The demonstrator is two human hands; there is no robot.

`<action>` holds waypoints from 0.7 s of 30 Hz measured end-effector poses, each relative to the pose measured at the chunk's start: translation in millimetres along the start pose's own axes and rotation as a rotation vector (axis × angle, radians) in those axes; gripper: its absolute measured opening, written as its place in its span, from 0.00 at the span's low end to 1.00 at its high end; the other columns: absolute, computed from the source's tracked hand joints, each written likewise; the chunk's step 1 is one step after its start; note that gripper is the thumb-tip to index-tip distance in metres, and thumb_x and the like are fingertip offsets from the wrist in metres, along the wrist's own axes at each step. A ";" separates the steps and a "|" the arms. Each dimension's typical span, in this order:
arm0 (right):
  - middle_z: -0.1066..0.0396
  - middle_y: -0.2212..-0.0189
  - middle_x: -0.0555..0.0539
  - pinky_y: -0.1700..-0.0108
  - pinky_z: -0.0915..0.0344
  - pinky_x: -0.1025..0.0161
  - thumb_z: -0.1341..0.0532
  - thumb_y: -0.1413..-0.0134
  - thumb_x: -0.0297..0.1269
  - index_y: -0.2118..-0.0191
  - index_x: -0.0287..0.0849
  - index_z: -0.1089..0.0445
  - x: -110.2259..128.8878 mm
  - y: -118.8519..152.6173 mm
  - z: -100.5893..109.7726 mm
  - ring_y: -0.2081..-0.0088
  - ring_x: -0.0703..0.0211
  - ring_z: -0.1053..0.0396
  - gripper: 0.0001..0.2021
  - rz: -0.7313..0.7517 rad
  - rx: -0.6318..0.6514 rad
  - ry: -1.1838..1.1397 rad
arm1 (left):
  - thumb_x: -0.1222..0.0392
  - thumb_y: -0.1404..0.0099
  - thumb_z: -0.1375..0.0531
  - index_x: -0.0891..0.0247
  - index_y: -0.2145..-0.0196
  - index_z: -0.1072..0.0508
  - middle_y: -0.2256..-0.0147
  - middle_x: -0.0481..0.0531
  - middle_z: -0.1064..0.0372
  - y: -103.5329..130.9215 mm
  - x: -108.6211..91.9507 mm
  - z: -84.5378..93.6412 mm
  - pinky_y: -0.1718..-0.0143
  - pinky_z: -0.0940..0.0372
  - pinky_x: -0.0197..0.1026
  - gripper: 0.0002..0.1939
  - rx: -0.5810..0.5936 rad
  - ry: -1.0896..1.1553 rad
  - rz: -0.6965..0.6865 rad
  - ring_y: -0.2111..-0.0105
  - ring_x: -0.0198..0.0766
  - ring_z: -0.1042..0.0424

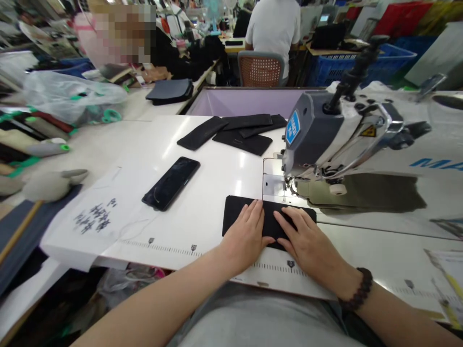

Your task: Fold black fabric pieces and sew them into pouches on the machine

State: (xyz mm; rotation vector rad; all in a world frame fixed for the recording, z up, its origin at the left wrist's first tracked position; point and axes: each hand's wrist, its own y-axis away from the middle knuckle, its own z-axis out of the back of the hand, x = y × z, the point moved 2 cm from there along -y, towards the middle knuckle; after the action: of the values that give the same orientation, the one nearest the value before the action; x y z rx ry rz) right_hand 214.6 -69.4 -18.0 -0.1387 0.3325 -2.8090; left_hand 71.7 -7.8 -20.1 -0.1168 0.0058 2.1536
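A black rectangular fabric piece (233,212) lies flat on the white sewing table (217,178), just in front of the sewing machine's needle area (287,185). My left hand (246,236) rests on its middle-left part, fingers stretched out and pointing away from me. On its right part lies my right hand (307,236), palm down with fingers spread. The two thumbs come close together near the piece's front edge. Under the machine arm is an olive-green fabric piece (376,193). Several black fabric pieces (242,140) lie overlapping behind the needle area.
A dark phone (171,183) lies left of my hands, beside a paper with handwriting (119,193). Thread cones (32,140) and a clear plastic bag (72,96) stand farther left. The sewing machine head (318,130) rises at right. A person (273,29) sits beyond the table.
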 end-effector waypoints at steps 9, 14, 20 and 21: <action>0.53 0.41 0.38 0.45 0.56 0.42 0.49 0.45 0.41 0.43 0.38 0.48 -4.2 4.4 -5.4 0.41 0.48 0.58 0.24 -0.028 0.107 0.051 | 0.38 0.41 0.52 0.77 0.44 0.51 0.41 0.68 0.58 10.2 25.1 5.1 0.43 0.54 0.53 0.41 0.011 -0.056 0.115 0.41 0.51 0.59; 0.53 0.41 0.38 0.44 0.57 0.43 0.49 0.45 0.40 0.43 0.38 0.49 -3.3 4.0 -4.9 0.40 0.49 0.58 0.24 -0.036 0.098 0.045 | 0.40 0.39 0.53 0.77 0.44 0.50 0.42 0.70 0.55 32.8 56.9 7.6 0.46 0.50 0.55 0.38 -0.051 -0.156 0.209 0.42 0.54 0.55; 0.51 0.43 0.35 0.45 0.53 0.45 0.46 0.47 0.41 0.46 0.37 0.43 -2.6 3.5 0.2 0.42 0.45 0.57 0.23 -0.082 0.023 -0.027 | 0.65 0.34 0.55 0.71 0.49 0.41 0.48 0.63 0.43 34.3 22.5 21.5 0.50 0.43 0.47 0.17 -0.115 -0.162 -0.085 0.50 0.46 0.39; 0.49 0.45 0.33 0.46 0.50 0.46 0.45 0.48 0.43 0.48 0.35 0.41 -2.9 3.7 2.9 0.43 0.43 0.54 0.24 -0.106 -0.007 -0.047 | 0.68 0.35 0.56 0.71 0.50 0.39 0.50 0.61 0.39 29.5 16.8 22.5 0.51 0.42 0.44 0.17 -0.094 -0.141 -0.149 0.52 0.44 0.37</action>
State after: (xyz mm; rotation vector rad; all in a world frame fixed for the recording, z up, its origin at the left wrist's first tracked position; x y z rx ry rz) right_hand 218.8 -72.5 -16.3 -0.2307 0.3334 -2.9035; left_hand 36.1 -9.0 -0.4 -0.0184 -0.1806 2.0088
